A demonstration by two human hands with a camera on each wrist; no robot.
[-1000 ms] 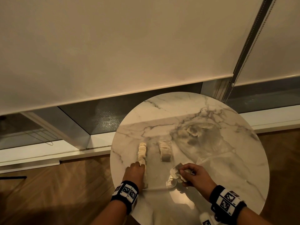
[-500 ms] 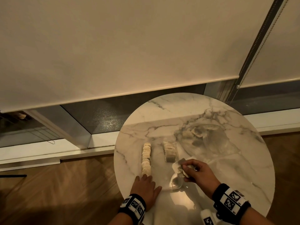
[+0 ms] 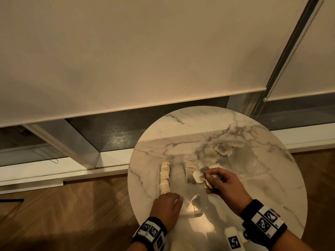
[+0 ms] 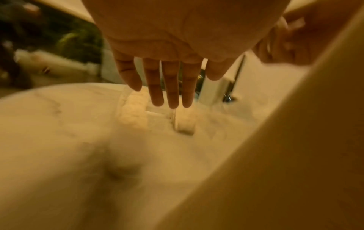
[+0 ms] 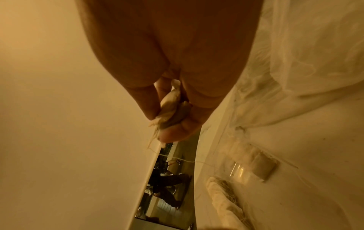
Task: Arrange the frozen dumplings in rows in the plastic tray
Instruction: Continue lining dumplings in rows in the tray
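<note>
A clear plastic tray lies on the round marble table. It holds a long left row of dumplings and a shorter second row. My left hand rests at the tray's near left corner, just behind the long row, with its fingers straight and holding nothing. My right hand pinches a few pale dumplings between thumb and fingers, right beside the near end of the second row. The right wrist view shows these dumplings squeezed in the fingers.
A crumpled clear plastic bag with more dumplings lies on the table behind my right hand, also seen as the bag in the right wrist view. A window frame and roller blind stand beyond the table; wooden floor lies to the left.
My left hand has drawn back from the end of the long row to the tray's near corner. My right hand has carried its dumplings up and forward to the second row.
</note>
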